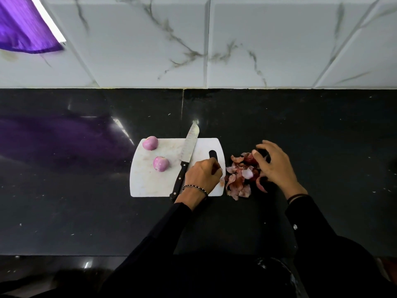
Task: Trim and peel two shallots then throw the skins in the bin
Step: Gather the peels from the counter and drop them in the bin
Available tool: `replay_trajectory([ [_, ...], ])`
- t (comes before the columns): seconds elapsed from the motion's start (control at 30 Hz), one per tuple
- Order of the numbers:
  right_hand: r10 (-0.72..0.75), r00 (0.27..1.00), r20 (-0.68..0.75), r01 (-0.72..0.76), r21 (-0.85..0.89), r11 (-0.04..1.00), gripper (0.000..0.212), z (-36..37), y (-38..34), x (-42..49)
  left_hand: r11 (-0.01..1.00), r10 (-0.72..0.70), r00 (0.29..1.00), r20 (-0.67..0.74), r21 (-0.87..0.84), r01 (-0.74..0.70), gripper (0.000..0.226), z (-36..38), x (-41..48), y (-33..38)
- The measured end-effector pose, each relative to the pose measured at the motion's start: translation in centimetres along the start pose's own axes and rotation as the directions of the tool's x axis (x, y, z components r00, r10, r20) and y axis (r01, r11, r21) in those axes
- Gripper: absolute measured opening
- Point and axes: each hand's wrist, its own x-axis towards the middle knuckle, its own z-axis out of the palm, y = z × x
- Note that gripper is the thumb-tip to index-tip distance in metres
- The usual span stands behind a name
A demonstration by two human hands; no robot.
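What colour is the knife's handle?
The handle is black, clearest in the head view.

Skins [240,179] heaped on the black table [86,211] beside a board [150,181].
A far shallot [150,143], a near shallot [161,164] and a knife [187,153] are laid on the board; the left grip [203,174] is curled at its right edge, the right grip [275,166] spread over the skins.

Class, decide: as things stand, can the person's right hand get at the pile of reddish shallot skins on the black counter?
Probably yes. The right hand is already at the pile of reddish papery shallot skins, fingers spread, with nothing between them. The left hand sits beside it on the white cutting board.
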Motion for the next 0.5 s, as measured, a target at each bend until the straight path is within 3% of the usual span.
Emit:
replay_trajectory([
  [0.23,-0.036,0.993,0.112,0.024,0.109,0.994,0.045,1.4,-0.2,-2.1,0.997,0.059,0.998,0.014,-0.054,-0.058,0.014,1.5,-0.4,0.1],
  [0.4,0.024,0.996,0.086,-0.047,0.270,0.962,0.037,1.0,-0.4,-2.7,0.989,0.111,0.990,-0.091,-0.090,-0.119,0.013,1.9,-0.5,-0.1],
  [0.5,0.050,0.994,0.093,-0.079,0.343,0.936,0.037,0.8,-0.3,-2.7,0.968,0.123,0.982,-0.145,-0.203,-0.151,0.021,2.3,-0.3,0.5],
])
